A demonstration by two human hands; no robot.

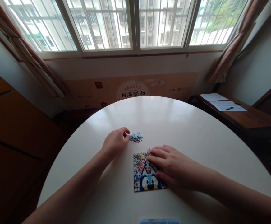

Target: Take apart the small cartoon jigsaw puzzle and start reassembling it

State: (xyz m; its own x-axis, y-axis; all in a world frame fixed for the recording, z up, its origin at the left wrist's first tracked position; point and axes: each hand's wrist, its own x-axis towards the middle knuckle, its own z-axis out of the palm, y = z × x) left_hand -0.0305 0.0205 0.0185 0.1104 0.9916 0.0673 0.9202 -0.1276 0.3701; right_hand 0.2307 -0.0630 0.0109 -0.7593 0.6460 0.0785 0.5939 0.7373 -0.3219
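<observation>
A small jigsaw puzzle [150, 182] lies on the white round table, showing a blue cartoon dog face amid many small colourful figures. My right hand [172, 163] rests across its upper right part, fingers spread, hiding that area. Some light loose pieces [150, 150] show at the puzzle's top edge, by the right fingertips. Further back is a heap of pale blue and white puzzle pieces [135, 137]. At the heap's left edge is my left hand [117, 139], its fingers curled and a small gap showing between thumb and index finger. No piece is visible between them.
The round table [79, 174] fills the middle of the view. At its near edge, a blue flat item [160, 221] is partly cut off. To the right stands a wooden desk [254, 116] with papers [227, 106] and a pen. Barred windows and curtains are behind.
</observation>
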